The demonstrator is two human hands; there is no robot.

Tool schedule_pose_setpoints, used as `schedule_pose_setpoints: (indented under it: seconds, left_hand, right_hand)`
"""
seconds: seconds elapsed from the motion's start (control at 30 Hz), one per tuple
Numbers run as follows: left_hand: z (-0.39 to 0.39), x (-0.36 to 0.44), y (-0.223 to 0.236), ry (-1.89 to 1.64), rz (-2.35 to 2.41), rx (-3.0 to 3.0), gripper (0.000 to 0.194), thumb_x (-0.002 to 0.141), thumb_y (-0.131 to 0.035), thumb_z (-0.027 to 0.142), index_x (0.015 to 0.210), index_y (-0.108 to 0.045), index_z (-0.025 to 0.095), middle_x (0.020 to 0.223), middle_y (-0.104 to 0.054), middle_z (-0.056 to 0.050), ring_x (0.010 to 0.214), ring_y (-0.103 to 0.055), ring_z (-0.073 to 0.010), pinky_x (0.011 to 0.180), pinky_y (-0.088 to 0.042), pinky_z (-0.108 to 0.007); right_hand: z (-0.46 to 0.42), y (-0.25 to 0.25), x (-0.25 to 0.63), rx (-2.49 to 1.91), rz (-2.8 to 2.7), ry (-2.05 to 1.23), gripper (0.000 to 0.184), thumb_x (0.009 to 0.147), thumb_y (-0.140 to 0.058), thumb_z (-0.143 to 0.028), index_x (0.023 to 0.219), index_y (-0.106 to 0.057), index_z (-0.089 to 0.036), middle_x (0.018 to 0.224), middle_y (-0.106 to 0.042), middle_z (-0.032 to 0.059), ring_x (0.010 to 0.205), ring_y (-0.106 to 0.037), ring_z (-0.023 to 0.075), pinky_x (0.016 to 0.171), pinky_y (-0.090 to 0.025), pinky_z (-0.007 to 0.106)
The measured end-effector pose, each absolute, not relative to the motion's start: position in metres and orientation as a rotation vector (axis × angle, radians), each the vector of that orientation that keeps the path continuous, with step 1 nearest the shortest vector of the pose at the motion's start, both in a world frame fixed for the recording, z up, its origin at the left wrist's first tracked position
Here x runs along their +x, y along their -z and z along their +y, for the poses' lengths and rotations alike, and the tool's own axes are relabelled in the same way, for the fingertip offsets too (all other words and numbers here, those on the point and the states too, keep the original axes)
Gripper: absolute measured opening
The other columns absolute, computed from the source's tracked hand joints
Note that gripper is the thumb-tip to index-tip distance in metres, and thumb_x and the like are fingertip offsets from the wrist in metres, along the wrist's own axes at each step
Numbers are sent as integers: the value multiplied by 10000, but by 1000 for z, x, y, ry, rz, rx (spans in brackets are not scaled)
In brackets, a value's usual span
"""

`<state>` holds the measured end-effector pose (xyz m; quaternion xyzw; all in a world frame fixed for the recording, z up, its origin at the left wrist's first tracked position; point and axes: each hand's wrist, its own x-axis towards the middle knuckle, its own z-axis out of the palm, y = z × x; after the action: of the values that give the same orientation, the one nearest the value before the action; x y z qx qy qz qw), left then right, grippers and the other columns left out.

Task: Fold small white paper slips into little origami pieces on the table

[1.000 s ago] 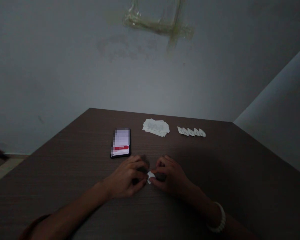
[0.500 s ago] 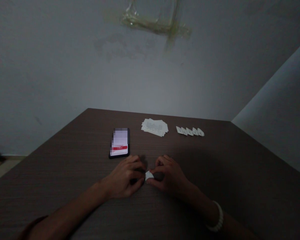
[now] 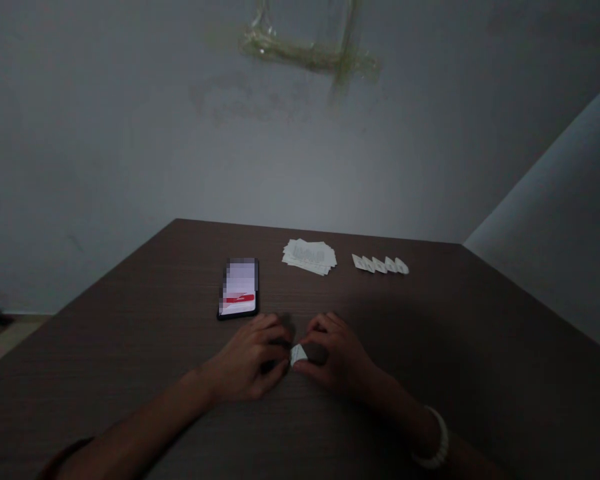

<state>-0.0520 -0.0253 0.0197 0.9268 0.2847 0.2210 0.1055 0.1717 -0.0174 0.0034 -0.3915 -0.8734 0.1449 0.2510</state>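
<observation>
A small folded piece of white paper (image 3: 299,355) is pinched between my two hands, low over the table. My left hand (image 3: 255,358) grips its left edge with thumb and fingers. From the other side, my right hand (image 3: 337,351) holds it with thumb and forefinger, the other fingers curled. Parts of the paper are covered by my fingertips. Beyond my hands lies a loose stack of printed white paper sheets (image 3: 310,256). Several small folded papers (image 3: 380,264) sit in an overlapping row to the right of that stack.
A phone (image 3: 239,287) with a lit screen lies just beyond my left hand. The brown wooden table (image 3: 145,300) reaches back to a grey wall (image 3: 300,160) with yellowed tape on it. Another wall stands at the right.
My fingers have shifted slightly on the folded paper, which shows a more pointed, three-cornered shape now. Both hands still hold it in nearly the same place.
</observation>
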Motion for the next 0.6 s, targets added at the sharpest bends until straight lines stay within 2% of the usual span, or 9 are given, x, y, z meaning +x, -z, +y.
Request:
schedule_pose_setpoints:
  seconds: [0.13,0.23,0.43,0.6]
  left_hand:
    - [-26,-51,-18,-683,836,2720,155,859,-528,190,868,-682,182,946,-638,-70,939,-508,-227,862,-415,-380]
    - [-26,-49,-18,-693,888,2690,129,878,-529,207,874,-653,172,909,-638,-65,909,-510,-221,820,-419,-365]
    - [-25,-47,-15,-776,979,2636,129,916,-529,231,882,-633,163,882,-635,-59,880,-514,-210,787,-418,-355]
    - [-25,-46,-15,-821,930,2626,163,936,-509,212,874,-654,170,884,-640,-50,875,-515,-199,793,-407,-356]
  right_hand:
    - [-16,-1,169,-1033,-2321,-467,280,681,-815,-302,898,-663,-213,997,-606,42,941,-534,215,822,-417,350]
    - [-14,2,167,-997,-2246,-520,312,648,-839,-273,874,-638,-197,928,-640,30,878,-556,200,807,-415,341]
    - [-13,-2,166,-945,-2095,-640,67,784,-730,-195,772,-667,-213,718,-681,-22,693,-586,145,727,-414,296]
    - [-13,-8,165,-901,-2127,-538,106,812,-681,-164,720,-643,-201,720,-678,-5,685,-582,147,703,-414,294]
